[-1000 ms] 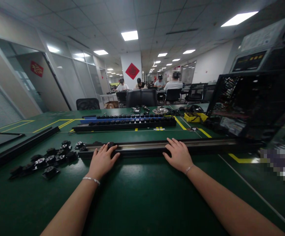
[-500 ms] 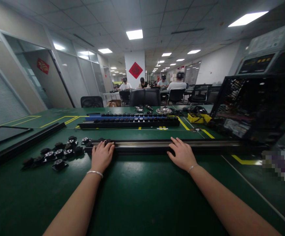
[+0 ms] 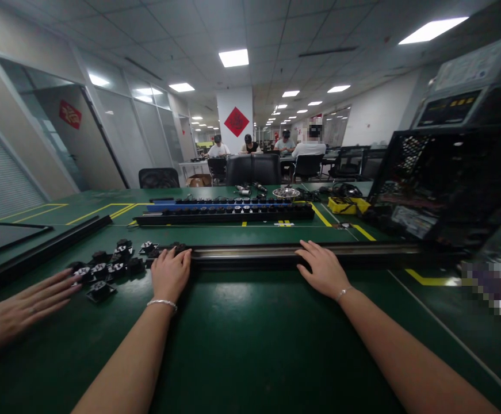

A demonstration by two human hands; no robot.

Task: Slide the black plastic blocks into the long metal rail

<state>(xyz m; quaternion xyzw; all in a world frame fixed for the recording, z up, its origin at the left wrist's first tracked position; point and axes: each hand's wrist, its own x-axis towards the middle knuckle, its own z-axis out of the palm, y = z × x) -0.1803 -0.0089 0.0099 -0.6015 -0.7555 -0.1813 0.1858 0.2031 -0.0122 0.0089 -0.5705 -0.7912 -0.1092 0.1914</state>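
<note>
A long black rail (image 3: 250, 259) with a shiny metal channel lies across the green table. My left hand (image 3: 170, 273) is at its left end, the fingers closed over a small black part (image 3: 179, 248) that shows only partly behind them. Farther right, my right hand (image 3: 321, 270) grips the rail, fingertips over the top and thumb on the near side. Left of the rail lie several small black parts (image 3: 99, 271) with bright metal faces. Another person's hand (image 3: 38, 305), fingers stretched out, reaches toward these parts from the left edge.
Behind the rail lie a black strip (image 3: 224, 217) and a blue strip (image 3: 159, 206), both lined with small parts. A metal dish (image 3: 286, 193) and a yellow basket (image 3: 348, 205) stand farther back. An open computer case (image 3: 440, 184) is at right, another black rail (image 3: 47, 253) at left.
My left hand has slid left along the rail with the small black part, its fingers drawing together. My right hand stays on the rail. Another person's hand has come in from the left.
</note>
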